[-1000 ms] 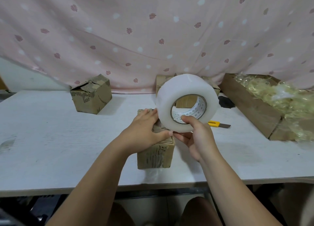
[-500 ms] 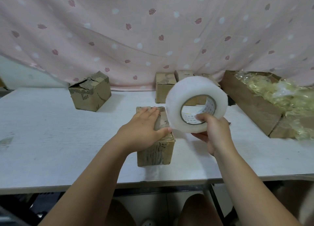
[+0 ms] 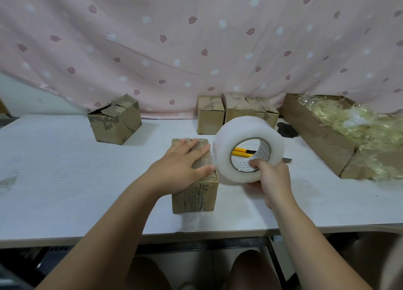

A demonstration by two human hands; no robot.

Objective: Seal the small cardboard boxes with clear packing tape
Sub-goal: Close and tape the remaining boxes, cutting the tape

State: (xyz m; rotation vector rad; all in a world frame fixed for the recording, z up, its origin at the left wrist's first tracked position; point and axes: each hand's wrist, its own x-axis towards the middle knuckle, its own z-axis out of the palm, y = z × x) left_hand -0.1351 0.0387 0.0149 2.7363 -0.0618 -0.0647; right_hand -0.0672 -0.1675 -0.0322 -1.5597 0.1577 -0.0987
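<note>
Grip: the right hand (image 3: 273,180) holds a large roll of milky-clear packing tape (image 3: 246,128), fingers curled into its cardboard core from below and the palm under the rim. The roll stands on edge, lifted off the surface, its open core facing the viewer. The left hand (image 3: 176,170) lies flat, fingers straight and thumb spread, pressing on the top of a small brown cardboard box (image 3: 196,198) that has worn, printed sides.

Key relation: this box sits near the front middle of the table, its long axis running away from the viewer. The roll is just to its right, level with the box top and close beside the left thumb tip. Whether a strip already runs from roll to box cannot be told. Judged from this, the coming pull would travel along the box's long axis, with the left hand the nearer anchor.

Surroundings: a white wood-grain table (image 3: 65,180). A yellow utility knife (image 3: 239,152) shows through the core. A battered open box (image 3: 115,122) stands at rear left and further small boxes (image 3: 210,115) at rear centre. A long cardboard tray of pale crumpled film (image 3: 316,132) lies at right. A pink leaf-print curtain (image 3: 196,39) hangs behind.
</note>
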